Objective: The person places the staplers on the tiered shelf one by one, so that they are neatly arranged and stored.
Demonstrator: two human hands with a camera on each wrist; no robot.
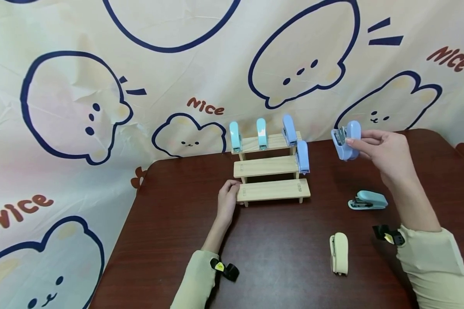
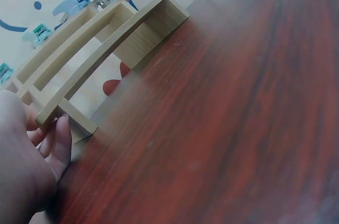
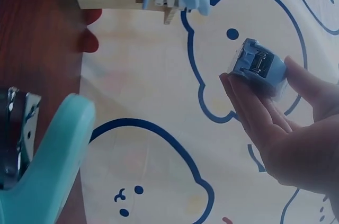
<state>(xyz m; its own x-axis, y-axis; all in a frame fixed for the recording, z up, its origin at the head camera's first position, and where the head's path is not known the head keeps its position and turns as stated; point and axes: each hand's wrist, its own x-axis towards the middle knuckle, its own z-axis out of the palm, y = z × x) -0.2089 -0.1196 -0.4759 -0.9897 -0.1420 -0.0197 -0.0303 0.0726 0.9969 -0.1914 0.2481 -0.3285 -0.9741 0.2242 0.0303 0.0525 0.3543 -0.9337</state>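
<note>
Above the table at the right, my right hand holds a periwinkle-blue stapler between thumb and fingers. In the right wrist view the same stapler shows its end towards the camera. My left hand grips the left end of the bottom step of a three-step wooden rack; in the left wrist view its thumb and fingers pinch the wood. Two turquoise staplers and a blue stapler stand on the top step. Another blue stapler sits at the middle step's right end.
A teal stapler lies on the dark wooden table below the right hand. Nearer the front is a cream stapler. Behind the table's back edge hangs a cloth printed with cartoon outlines.
</note>
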